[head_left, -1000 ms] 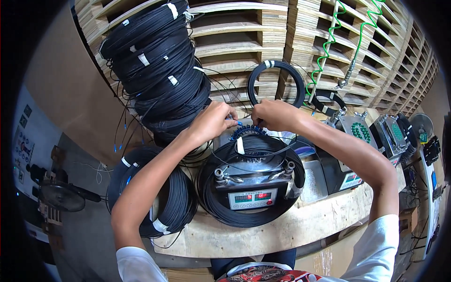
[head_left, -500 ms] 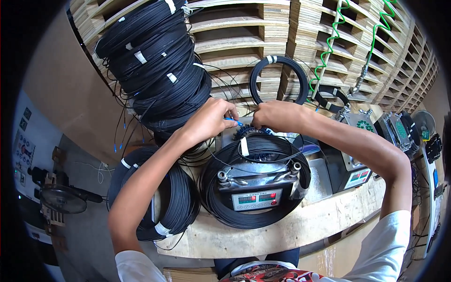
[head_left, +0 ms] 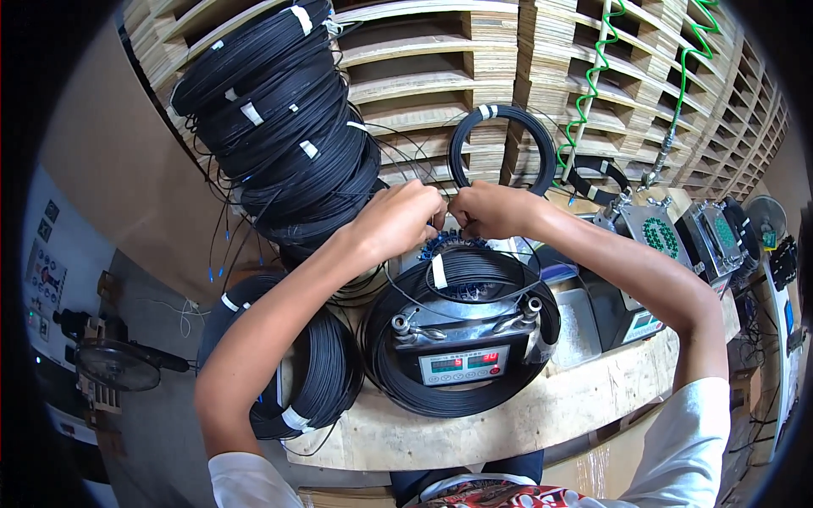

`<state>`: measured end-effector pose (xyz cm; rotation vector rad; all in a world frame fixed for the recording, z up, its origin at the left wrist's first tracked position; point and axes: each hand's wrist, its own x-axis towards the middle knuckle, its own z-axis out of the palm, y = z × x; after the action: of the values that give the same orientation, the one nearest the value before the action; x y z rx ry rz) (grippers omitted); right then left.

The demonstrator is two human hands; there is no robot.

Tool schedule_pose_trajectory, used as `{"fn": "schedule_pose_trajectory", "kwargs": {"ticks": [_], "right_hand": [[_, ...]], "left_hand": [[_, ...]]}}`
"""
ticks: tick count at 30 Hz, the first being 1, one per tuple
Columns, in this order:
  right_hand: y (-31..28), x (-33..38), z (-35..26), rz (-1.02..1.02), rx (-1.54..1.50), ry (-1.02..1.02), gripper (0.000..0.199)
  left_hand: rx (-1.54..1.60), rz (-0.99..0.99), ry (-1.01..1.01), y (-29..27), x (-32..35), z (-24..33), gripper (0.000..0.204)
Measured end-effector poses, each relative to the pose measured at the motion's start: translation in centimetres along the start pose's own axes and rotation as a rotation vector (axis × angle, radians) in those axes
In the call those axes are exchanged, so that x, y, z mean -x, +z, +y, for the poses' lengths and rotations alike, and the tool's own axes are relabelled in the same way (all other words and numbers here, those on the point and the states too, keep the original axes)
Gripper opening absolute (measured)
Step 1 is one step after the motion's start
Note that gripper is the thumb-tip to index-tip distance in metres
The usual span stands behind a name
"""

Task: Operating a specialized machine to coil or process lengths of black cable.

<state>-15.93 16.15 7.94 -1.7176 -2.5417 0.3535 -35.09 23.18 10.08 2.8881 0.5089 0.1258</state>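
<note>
Both my hands meet over the far side of a bench machine with a lit display panel (head_left: 464, 365). My left hand (head_left: 402, 218) is closed, fingers curled down and pinched; its fingertips are mostly hidden. Beside it, almost touching, my right hand (head_left: 494, 208) is closed too, and what it grips is hidden behind the knuckles. Just below the fingers is a ring of small blue connectors (head_left: 457, 240) on the machine's top. A coil of black cable (head_left: 398, 385) surrounds the machine, with a smaller loop bound by white tape (head_left: 439, 269) lying on top.
A tall stack of black cable coils (head_left: 279, 127) stands at the back left, another coil (head_left: 326, 372) nearer. One coil (head_left: 458, 148) leans on wooden pallets (head_left: 415, 63). More machines (head_left: 648, 245) stand right on the wooden bench (head_left: 508, 436). Green spiral hoses (head_left: 584, 102) hang behind. A fan (head_left: 114, 360) is left.
My left hand has moved right, closer to my right hand, and the blue connector in its fingers no longer shows. My right hand has shifted slightly. The display's red digits have changed.
</note>
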Motion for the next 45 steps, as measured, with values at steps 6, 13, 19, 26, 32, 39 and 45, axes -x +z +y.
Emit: {"fn": "schedule_pose_trajectory", "kwargs": {"ticks": [6, 13, 19, 26, 32, 39, 45], "right_hand": [[1.3, 0.1, 0.4, 0.073, -0.110, 0.134, 0.012], [1.8, 0.4, 1.3, 0.079, -0.279, 0.153, 0.012], [-2.9, 2.1, 3.7, -0.139, -0.554, 0.094, 0.028], [-0.8, -2.7, 5.4, -0.248, -0.157, 0.408, 0.060], [-1.8, -2.1, 6.5, -0.203, -0.508, 0.630, 0.048], [4.7, 1.3, 12.0, 0.253, -0.949, 0.643, 0.042], [5.3, 6.6, 10.4, 0.361, -1.460, 0.304, 0.030]], "left_hand": [[-0.139, -0.001, 0.053, 0.1, -1.2, 1.5, 0.006], [-0.137, -0.003, 0.070, 0.5, -2.2, 1.1, 0.005], [-0.210, 0.026, 0.086, 1.4, -2.9, 1.3, 0.007], [0.241, -0.174, -0.087, 1.1, -6.3, -4.3, 0.040], [0.350, -0.374, -0.085, 3.6, -7.0, -4.9, 0.047], [0.406, -0.462, -0.051, 4.5, -8.3, -6.2, 0.043], [0.390, -0.480, -0.011, 3.6, -7.7, -6.7, 0.041]]}}
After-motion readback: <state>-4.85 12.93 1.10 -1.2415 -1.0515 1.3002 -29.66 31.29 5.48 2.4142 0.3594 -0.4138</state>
